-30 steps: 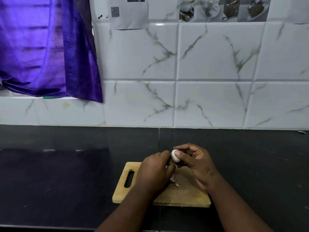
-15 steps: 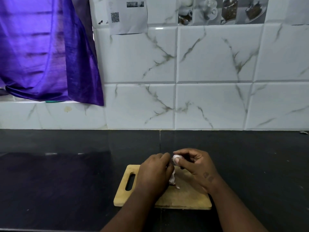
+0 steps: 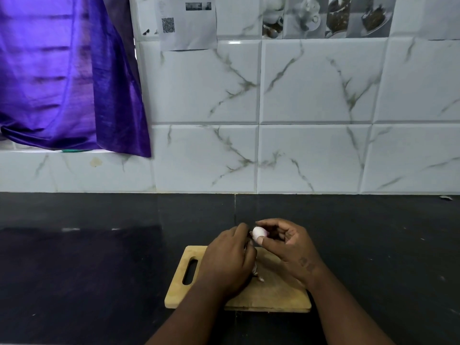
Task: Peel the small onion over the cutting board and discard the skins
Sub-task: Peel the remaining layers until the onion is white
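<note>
A small, pale pink-white onion (image 3: pixel 258 232) is pinched between the thumb and fingers of my right hand (image 3: pixel 288 247), just above the far edge of the wooden cutting board (image 3: pixel 273 295). My left hand (image 3: pixel 227 262) sits close beside it, fingertips touching the onion's left end where a strip of skin hangs. A few pieces of peeled skin (image 3: pixel 256 275) lie on the board under my left hand, partly hidden by it.
The board has a handle slot (image 3: pixel 190 271) at its left end and lies on a black countertop (image 3: pixel 87 270). A white marbled tile wall (image 3: pixel 298 145) rises behind. A purple cloth (image 3: pixel 62 70) hangs at the upper left.
My right hand has turned the onion and opened its outer fingers a little; more of the bare onion shows. My left hand stays at the onion's left end.
</note>
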`<state>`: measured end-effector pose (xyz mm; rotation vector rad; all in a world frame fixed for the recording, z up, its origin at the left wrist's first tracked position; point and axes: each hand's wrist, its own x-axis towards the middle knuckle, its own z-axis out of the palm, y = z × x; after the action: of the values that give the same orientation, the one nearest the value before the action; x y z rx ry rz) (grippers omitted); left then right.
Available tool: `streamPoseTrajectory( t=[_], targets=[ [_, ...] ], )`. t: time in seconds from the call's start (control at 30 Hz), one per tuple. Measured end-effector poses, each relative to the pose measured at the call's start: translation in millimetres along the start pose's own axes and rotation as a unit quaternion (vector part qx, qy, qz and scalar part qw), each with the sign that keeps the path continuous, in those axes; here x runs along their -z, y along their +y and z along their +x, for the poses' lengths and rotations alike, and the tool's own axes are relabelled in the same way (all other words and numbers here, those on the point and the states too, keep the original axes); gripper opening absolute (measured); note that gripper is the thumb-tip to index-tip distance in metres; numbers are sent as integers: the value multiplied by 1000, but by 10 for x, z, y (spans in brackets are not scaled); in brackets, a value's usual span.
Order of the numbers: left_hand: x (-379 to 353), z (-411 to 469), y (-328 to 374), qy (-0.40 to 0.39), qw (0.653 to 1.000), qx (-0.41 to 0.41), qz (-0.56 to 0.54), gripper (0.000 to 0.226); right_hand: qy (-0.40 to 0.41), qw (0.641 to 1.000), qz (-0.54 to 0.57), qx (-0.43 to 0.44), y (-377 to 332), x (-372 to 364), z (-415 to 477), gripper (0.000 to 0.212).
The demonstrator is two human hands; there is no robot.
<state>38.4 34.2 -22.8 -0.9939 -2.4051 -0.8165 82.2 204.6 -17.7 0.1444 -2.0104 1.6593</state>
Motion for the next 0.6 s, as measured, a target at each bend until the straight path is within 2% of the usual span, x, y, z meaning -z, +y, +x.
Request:
streamPoseTrajectory(
  t=[0.27, 0.4, 0.53, 0.6],
  targets=[
    [32, 26, 57, -40, 999, 5, 8, 15, -15, 1000, -15, 19, 21, -7, 3, 29],
    [21, 46, 49, -60, 996, 6, 65, 20, -13, 999, -25, 26, 29, -21, -7, 30],
    [31, 42, 24, -20, 999, 9, 30, 9, -6, 999, 0, 39, -3, -15, -20, 31],
    [23, 28, 3, 26, 1000, 2, -4, 15, -4, 999, 10, 50, -17, -4, -17, 31]
  ],
)
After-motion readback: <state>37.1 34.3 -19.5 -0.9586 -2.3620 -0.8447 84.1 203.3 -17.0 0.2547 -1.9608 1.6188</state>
